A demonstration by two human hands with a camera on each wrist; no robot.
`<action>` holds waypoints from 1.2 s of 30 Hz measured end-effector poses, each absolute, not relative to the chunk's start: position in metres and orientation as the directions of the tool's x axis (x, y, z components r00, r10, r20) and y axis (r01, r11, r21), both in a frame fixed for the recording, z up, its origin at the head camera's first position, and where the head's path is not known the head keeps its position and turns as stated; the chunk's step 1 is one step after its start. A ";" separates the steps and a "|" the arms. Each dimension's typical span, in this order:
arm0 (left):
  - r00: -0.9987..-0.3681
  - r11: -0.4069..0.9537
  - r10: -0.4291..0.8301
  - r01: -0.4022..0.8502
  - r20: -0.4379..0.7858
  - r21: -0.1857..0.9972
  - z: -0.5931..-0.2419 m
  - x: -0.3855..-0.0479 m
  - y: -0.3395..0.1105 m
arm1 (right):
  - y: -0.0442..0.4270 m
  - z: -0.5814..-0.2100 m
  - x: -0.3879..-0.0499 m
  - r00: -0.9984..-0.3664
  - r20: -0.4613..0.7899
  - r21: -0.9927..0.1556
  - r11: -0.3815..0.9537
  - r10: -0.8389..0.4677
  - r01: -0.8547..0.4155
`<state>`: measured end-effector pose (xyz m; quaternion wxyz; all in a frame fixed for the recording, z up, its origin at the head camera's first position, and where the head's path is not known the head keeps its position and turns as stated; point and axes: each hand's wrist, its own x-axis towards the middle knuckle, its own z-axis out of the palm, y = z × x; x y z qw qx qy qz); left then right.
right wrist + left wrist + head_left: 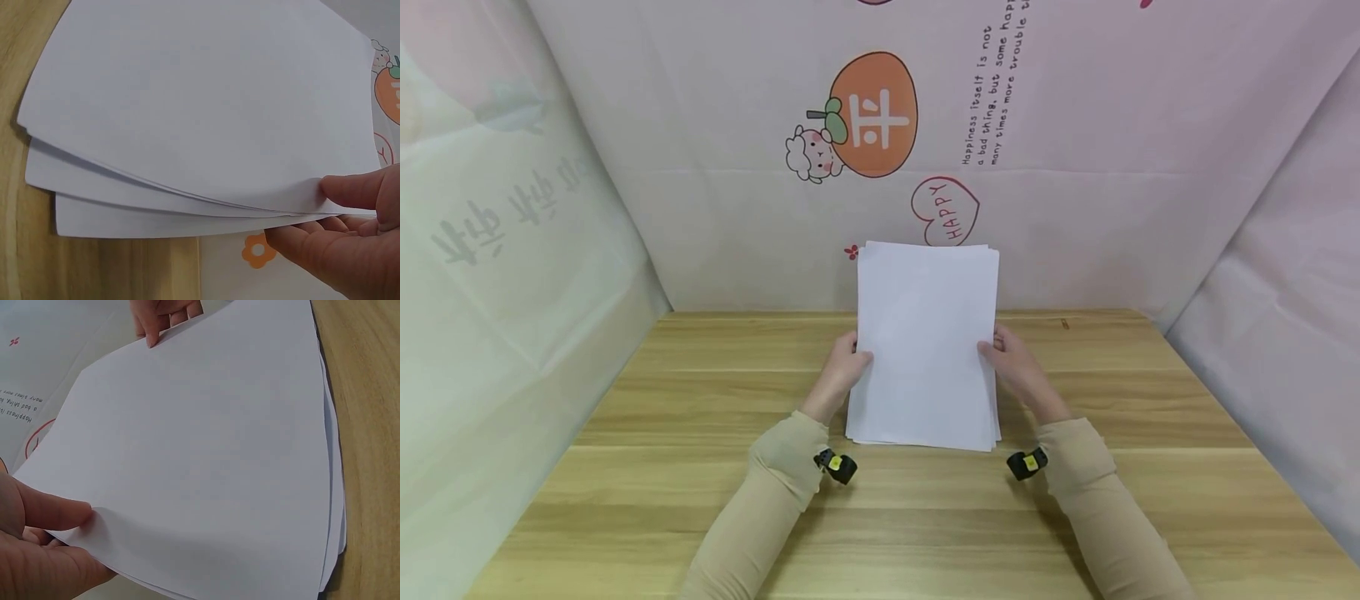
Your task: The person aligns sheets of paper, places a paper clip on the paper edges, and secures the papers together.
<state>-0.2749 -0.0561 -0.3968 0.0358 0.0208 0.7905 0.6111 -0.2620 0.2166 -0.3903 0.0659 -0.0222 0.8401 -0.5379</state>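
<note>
Two beige sleeves [737, 517], reaching over a wooden table [925, 525]. Left hand [841, 368]: grips the left edge of a stack of paper [927, 350], thumb on the front sheet, fingers behind. Right hand [1019, 368]: grips the right edge likewise, thumb in front, fingers behind. Stack of paper: several white sheets, lower corners out of line, between the two hands; whether its lower end touches the table cannot be told. Farthest: pale cloth [722, 242], printed with an orange [891, 150], a sheep [814, 157] and a heart [970, 204].
</note>
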 end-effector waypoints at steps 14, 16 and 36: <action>-0.998 0.225 0.054 -0.002 -0.014 0.974 -0.392 -0.271 -0.058 | 0.214 -0.387 -0.260 -0.996 -0.018 -0.933 0.359 -0.090 -0.015; -0.999 0.215 0.046 0.004 -0.006 0.977 -0.393 -0.271 -0.058 | 0.213 -0.386 -0.260 -0.996 -0.007 -0.935 0.354 -0.089 -0.025; -0.995 0.156 0.060 0.092 0.084 0.984 -0.398 -0.270 -0.060 | 0.214 -0.384 -0.257 -0.982 0.152 -0.919 0.350 -0.114 -0.183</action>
